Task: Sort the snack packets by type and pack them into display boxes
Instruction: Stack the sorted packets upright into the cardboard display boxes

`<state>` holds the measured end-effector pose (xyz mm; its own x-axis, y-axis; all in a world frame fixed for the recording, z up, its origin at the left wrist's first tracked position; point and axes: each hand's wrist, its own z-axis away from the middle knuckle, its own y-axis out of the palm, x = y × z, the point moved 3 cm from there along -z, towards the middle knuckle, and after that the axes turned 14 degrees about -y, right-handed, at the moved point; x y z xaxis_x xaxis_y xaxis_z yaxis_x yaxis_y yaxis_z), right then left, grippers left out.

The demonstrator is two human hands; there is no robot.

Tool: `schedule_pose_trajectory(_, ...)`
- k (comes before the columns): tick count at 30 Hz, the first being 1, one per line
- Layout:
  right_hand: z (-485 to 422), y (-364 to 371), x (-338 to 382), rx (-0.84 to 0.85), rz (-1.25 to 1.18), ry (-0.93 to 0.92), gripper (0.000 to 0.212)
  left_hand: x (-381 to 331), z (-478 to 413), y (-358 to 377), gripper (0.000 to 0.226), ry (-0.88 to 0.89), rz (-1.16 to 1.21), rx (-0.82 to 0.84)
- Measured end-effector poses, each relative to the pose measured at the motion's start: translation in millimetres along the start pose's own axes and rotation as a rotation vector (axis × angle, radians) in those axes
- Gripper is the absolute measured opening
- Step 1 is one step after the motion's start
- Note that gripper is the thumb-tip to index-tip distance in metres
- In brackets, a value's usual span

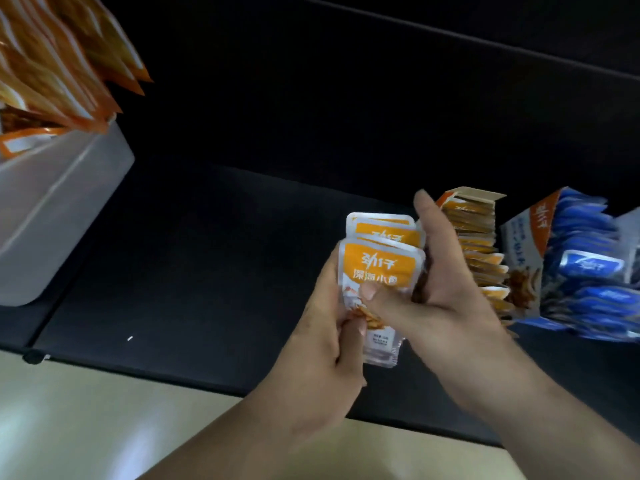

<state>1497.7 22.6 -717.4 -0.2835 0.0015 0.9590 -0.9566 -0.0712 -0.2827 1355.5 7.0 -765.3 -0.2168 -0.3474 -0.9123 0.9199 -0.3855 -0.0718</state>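
The left hand [322, 344] and right hand [443, 306] both pinch a small stack of orange packets [377, 268] just beside the orange display box [479, 233], so the next move probably is to slide them in upright.

A black tabletop [207, 254] borders a pale floor [69, 427].

The left hand [322, 344] and right hand [440, 306] are bare, with short plain thumbnails; the left forearm [242, 434] and right forearm [554, 417] are uncovered.

Left of left hand [318, 351]: open tabletop [207, 254], white bin [59, 209] well off. Between hands: snack packets [377, 268]. Just right of right hand [446, 306]: orange display box [479, 237], blue box [585, 268] beyond.
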Motion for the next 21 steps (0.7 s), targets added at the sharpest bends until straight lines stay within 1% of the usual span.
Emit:
schedule_pose_trajectory(3,4,-35,11,0.046,0.115,-0.021,0.1,1,7,26,0.079,0.007,-0.055,0.013)
schedule_pose_trajectory(5,11,-53,11,0.083,0.146,-0.016,0.097,-1,10,42,0.078,0.005,-0.058,0.021)
schedule_pose_trajectory(8,23,-69,5,0.111,0.277,-0.01,0.078,-3,11,59,0.078,0.001,-0.017,0.063)
schedule_pose_trajectory(10,30,-72,1,0.14,0.311,-0.012,0.069,-8,9,65,0.075,-0.007,0.026,0.1)
schedule_pose_trajectory(13,35,-80,-4,0.154,0.28,-0.021,0.061,-18,3,72,0.068,0.007,0.03,0.11)
schedule_pose_trajectory(17,41,-108,-6,0.075,0.103,-0.001,0.052,-26,0,87,0.069,-0.017,0.019,0.13)
schedule_pose_trajectory(20,51,-125,3,0.016,0.116,-0.078,0.055,-35,3,97,0.066,0.004,0.036,0.139)
schedule_pose_trajectory(21,51,-126,3,0.029,0.146,-0.082,0.058,-34,4,98,0.065,0.001,0.045,0.136)
